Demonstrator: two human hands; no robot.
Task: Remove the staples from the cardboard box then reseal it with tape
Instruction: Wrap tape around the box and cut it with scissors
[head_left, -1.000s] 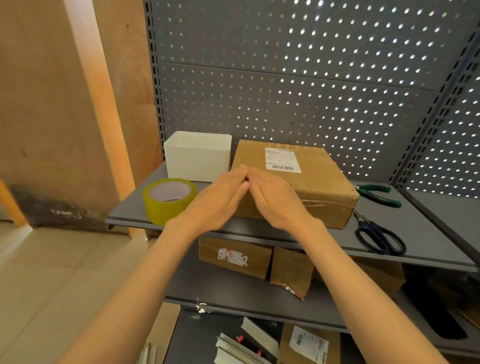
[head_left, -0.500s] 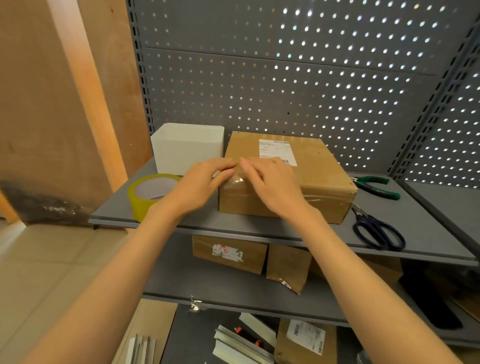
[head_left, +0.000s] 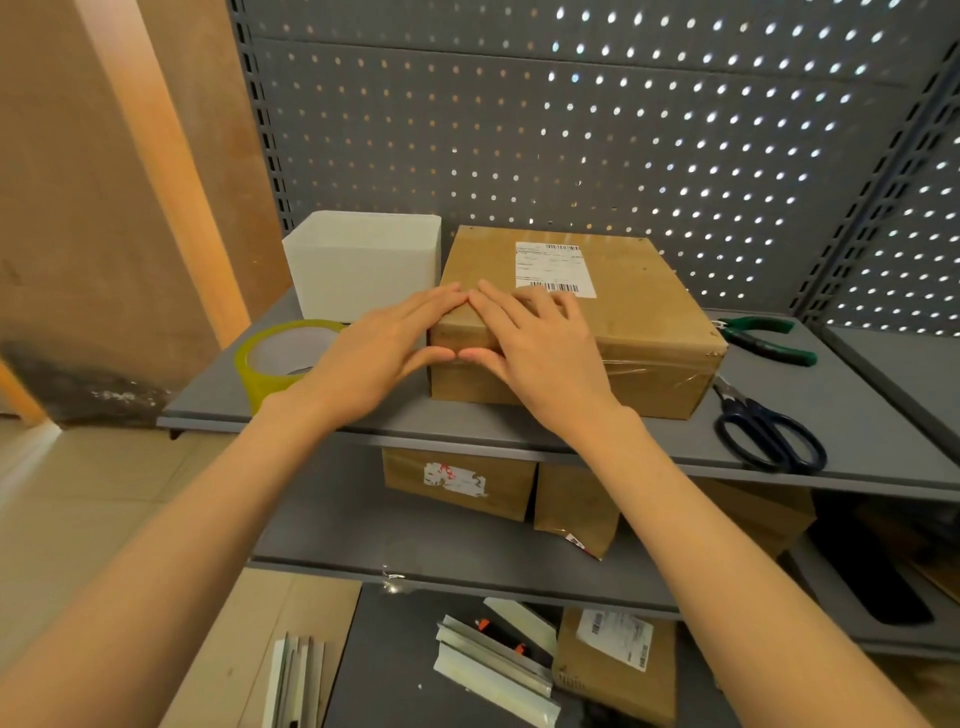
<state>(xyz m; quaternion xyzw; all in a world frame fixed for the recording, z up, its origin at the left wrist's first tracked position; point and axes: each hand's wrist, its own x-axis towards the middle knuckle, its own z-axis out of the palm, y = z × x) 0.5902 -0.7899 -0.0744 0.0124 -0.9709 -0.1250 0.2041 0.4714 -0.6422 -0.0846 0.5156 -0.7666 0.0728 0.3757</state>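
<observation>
A brown cardboard box (head_left: 639, 317) with a white shipping label sits on the grey shelf (head_left: 545, 431), clear tape running across its front face. My left hand (head_left: 379, 358) lies flat against the box's near left corner, fingers straight. My right hand (head_left: 540, 353) presses flat on the top and front of the same corner. The fingertips and thumbs of the two hands meet. A yellow tape roll (head_left: 283, 361) stands left of the box, partly behind my left hand.
Green-handled pliers (head_left: 763, 338) and dark blue scissors (head_left: 769, 431) lie on the shelf right of the box. A white container (head_left: 363, 265) stands behind the tape roll. Perforated panel at the back. More boxes sit on the lower shelf.
Both hands have shifted slightly onto the box's left corner and flattened against it. The view has dipped and moved closer.
</observation>
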